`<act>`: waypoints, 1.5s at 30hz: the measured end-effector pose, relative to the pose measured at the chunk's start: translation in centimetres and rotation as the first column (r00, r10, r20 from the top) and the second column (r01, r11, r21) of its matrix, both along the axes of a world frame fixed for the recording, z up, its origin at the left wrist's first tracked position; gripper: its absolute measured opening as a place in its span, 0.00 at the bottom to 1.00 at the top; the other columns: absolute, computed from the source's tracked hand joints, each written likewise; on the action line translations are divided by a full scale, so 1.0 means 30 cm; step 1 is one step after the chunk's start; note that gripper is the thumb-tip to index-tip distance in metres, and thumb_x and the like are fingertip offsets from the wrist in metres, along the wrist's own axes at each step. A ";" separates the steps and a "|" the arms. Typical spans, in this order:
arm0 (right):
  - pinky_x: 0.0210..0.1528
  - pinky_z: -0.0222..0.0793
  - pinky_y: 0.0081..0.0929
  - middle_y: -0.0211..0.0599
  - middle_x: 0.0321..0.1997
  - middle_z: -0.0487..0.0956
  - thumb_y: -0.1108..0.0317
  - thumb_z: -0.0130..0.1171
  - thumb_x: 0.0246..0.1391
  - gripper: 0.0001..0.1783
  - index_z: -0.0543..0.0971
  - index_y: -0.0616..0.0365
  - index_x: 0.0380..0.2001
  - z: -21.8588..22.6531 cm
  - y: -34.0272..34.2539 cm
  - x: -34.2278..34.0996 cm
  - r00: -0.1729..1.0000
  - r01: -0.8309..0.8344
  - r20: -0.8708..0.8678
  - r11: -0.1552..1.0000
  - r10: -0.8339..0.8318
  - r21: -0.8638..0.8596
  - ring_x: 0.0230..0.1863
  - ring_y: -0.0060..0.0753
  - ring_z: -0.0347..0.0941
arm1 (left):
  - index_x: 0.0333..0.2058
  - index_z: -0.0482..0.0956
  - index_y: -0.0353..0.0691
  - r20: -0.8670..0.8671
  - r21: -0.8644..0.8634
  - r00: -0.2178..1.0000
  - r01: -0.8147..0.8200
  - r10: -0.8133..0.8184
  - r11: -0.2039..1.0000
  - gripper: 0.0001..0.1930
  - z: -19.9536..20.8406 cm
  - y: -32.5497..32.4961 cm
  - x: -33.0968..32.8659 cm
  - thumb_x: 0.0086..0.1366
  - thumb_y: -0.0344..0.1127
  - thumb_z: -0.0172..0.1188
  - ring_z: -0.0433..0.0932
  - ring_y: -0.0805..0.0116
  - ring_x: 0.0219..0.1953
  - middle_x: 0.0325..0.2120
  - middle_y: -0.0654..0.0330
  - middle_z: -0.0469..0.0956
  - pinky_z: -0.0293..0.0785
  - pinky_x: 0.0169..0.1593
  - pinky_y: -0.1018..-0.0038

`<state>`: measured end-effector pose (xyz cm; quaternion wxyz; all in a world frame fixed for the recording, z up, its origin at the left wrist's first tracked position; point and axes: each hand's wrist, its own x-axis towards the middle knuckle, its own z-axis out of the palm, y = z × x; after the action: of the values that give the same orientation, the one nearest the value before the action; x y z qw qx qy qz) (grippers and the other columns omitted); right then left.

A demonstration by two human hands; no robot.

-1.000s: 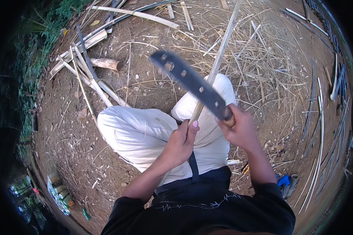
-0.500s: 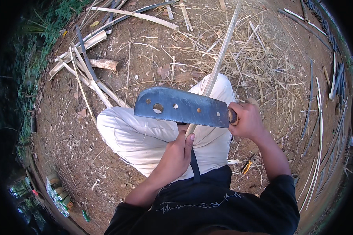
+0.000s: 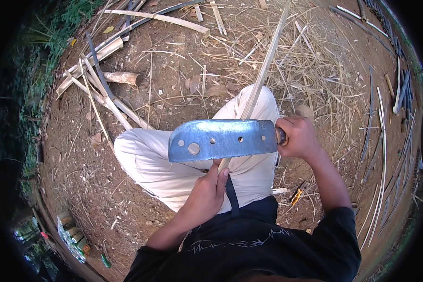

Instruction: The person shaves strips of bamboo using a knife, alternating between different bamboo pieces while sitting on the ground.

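A long pale strip, seemingly split bamboo (image 3: 263, 74), runs from my lap up past my right knee toward the top of the view. My left hand (image 3: 207, 190) is closed round its near end, thumb along the top. My right hand (image 3: 298, 137) grips the dark handle of a cleaver (image 3: 223, 140) with a broad, holed steel blade. The blade lies crosswise over the strip and hides part of it, just beyond my left hand. Whether its edge touches the strip I cannot tell.
Split strips and a short cut log (image 3: 121, 78) lie at the far left. Thin shavings (image 3: 310, 66) cover the ground beyond my right knee. Orange-handled pliers (image 3: 296, 195) rest near my right hip. Dark and pale strips (image 3: 382, 155) line the right side.
The cleaver blade has tilted so its face now catches bright light, and its tip end sits slightly lower and further right. My left hand has shifted slightly toward me, still holding the strip.
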<state>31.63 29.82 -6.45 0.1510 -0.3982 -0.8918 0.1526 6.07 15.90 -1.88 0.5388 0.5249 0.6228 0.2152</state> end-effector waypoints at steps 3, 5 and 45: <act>0.32 0.70 0.41 0.39 0.21 0.75 0.66 0.70 0.27 0.19 0.73 0.56 0.26 -0.012 0.007 0.015 1.000 -0.016 -0.007 1.000 0.016 0.011 0.26 0.49 0.75 | 0.63 0.57 0.26 0.013 0.006 1.000 -0.006 0.006 1.000 0.24 -0.003 -0.016 -0.006 0.76 0.37 0.44 0.78 0.41 0.23 0.19 0.38 0.74 0.69 0.29 0.56; 0.32 0.70 0.41 0.39 0.22 0.76 0.66 0.69 0.26 0.19 0.73 0.55 0.26 -0.014 0.009 0.023 1.000 -0.023 0.018 1.000 0.023 0.021 0.26 0.48 0.76 | 0.59 0.61 0.25 0.009 0.035 1.000 -0.006 0.006 0.999 0.21 -0.005 -0.026 -0.008 0.76 0.37 0.44 0.78 0.40 0.24 0.19 0.38 0.74 0.69 0.29 0.56; 0.33 0.67 0.38 0.38 0.16 0.73 0.66 0.64 0.30 0.11 0.74 0.53 0.22 -0.091 0.038 0.190 0.989 0.106 0.092 0.990 -0.115 0.095 0.20 0.45 0.73 | 0.37 0.68 0.34 0.114 -0.244 0.994 0.024 0.004 0.970 0.19 -0.024 -0.160 -0.039 0.77 0.46 0.40 0.68 0.70 0.21 0.18 0.59 0.68 0.68 0.29 0.69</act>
<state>37.31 30.96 -9.19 0.1336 -0.4468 -0.8806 0.0844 4.90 11.12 -2.61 0.6350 0.4447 0.6102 0.1634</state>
